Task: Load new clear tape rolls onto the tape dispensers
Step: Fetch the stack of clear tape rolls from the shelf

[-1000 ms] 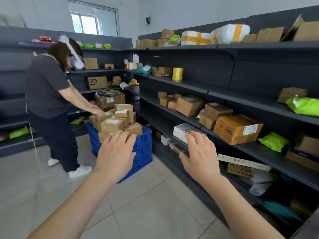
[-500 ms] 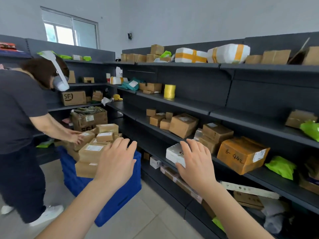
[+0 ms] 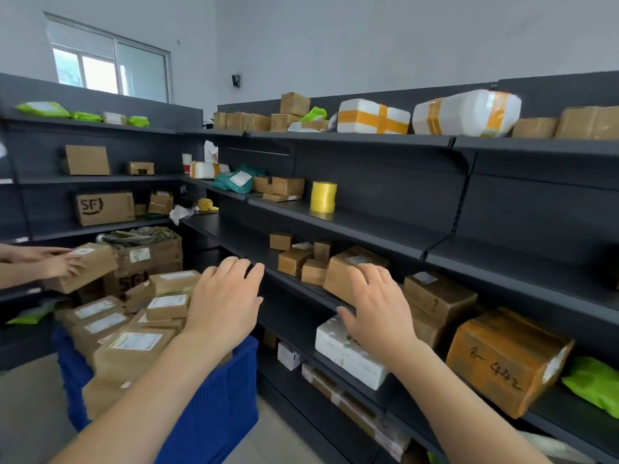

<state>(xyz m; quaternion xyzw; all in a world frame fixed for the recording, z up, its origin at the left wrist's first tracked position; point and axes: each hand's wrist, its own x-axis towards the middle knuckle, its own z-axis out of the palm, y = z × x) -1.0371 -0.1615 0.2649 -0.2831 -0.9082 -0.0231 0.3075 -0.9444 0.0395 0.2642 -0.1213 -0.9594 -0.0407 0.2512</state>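
Raised toward the shelves point(image 3: 368, 226) at 1 o'clock, the left hand point(image 3: 224, 306) and right hand point(image 3: 375, 313) are held empty, fingers spread; clear tape should be located before reaching.

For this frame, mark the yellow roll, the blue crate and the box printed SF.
yellow roll point(image 3: 323, 196): head view, middle of its side wall.
blue crate point(image 3: 214, 406): head view, its perforated near wall.
box printed SF point(image 3: 110, 209): head view, centre of its front face.

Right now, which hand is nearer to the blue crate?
Left. The left hand hovers above the blue crate; the right hand is farther right, by the shelves.
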